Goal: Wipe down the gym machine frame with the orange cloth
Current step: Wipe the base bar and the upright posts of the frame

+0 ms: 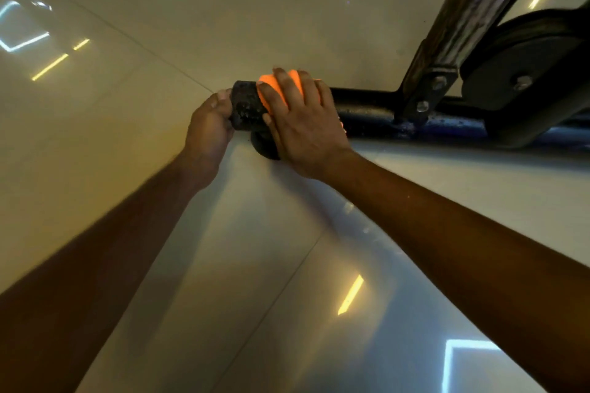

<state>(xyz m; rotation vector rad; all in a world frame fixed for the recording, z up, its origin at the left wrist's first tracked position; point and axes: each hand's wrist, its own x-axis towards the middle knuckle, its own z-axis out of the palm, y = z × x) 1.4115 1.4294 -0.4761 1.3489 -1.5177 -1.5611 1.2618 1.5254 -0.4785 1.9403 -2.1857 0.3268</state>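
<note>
Right hand [303, 124] lies curled over the cloth [277, 89] on the frame [367, 105]; left hand [210, 124] grips the frame's end.

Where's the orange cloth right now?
Centre of the head view, the orange cloth wraps the frame bar near its end cap, under the right hand.

Glossy tiled floor [223, 265], scuffed dark metal frame [367, 105], soft orange cloth [271, 86].

floor [223, 281]: glossy pale tiles, thin joints | light: yellow and white strip reflections [350, 294]
</note>
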